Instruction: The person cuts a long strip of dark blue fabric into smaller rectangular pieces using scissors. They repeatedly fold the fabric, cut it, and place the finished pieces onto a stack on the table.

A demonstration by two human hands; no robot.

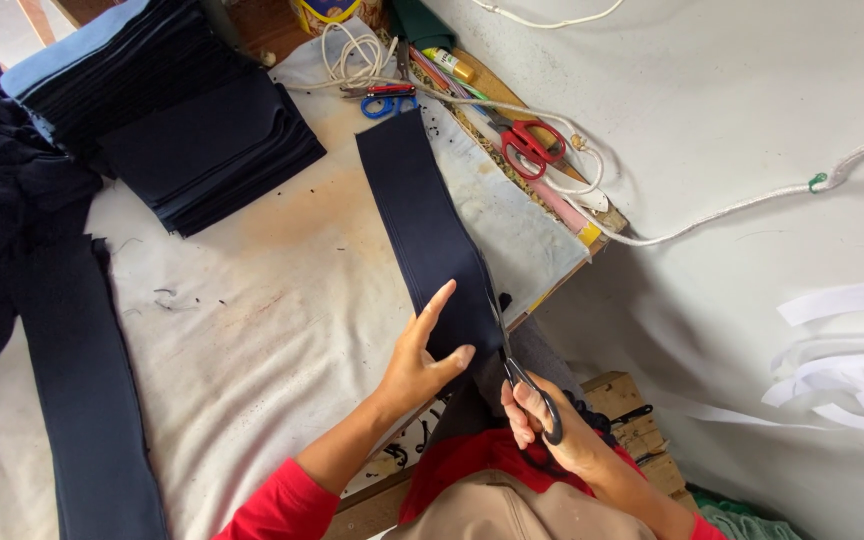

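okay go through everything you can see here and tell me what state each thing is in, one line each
left hand: flat, pressing the navy strip
right hand: gripping the black scissors
black scissors: at the strip's right edge
navy strip: laid flat, stacked layers
red scissors: lying unused
blue scissors: lying unused
navy stack: piled neatly
white cord: lying loose

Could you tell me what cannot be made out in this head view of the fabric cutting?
- Lower end of the dark fabric strip: covered by the left hand.
- Black scissors: their handles are wrapped by the right hand; how far the blades are open is too small to tell.
- Long dark strip at left: cut off by the bottom edge.
- White paper strips: cut off by the right edge.
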